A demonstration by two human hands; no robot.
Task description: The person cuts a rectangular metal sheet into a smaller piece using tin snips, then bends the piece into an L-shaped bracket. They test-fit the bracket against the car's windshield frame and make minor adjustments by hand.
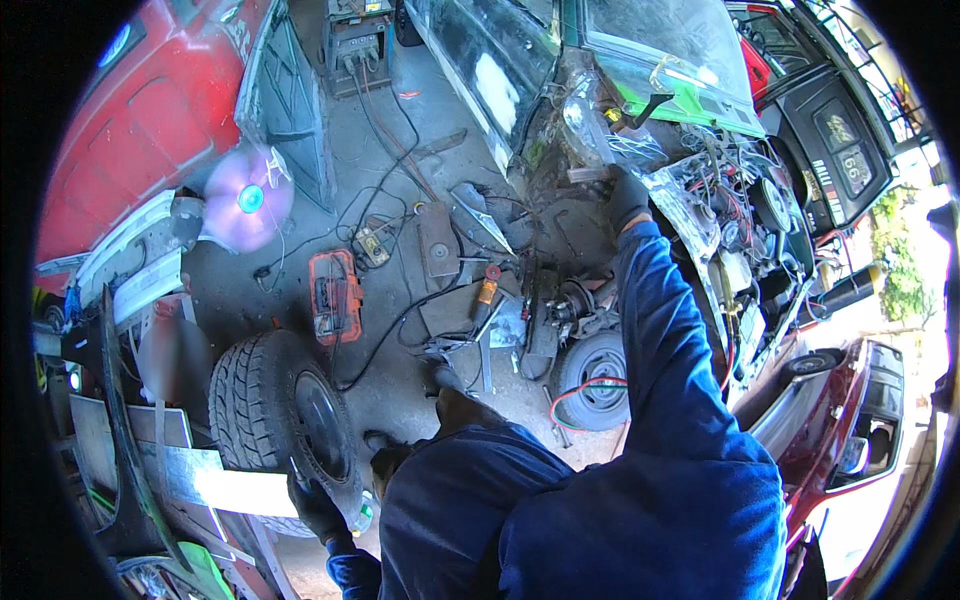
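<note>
My left hand (pixel 318 512), in a dark glove, is low at the left beside a big tyre (pixel 245 395). Its fingers close on the end of a bright strip of sheet metal (pixel 235 488). My right hand (pixel 628 197), also gloved, reaches far forward to the stripped front of a car, by its rusty, bare body metal (pixel 575 120). The fingers there look curled. A short, flat greyish piece (pixel 588 174) shows at their left, but I cannot tell whether it is loose or part of the body.
An orange toolbox (pixel 335 297), an angle grinder (pixel 487 290), cables and a wheel (pixel 592 380) with a red hose lie on the floor. A welding machine (pixel 360 45) stands far off. Exposed wiring (pixel 715 200) fills the engine bay. A red car body (pixel 150 130) is at the left.
</note>
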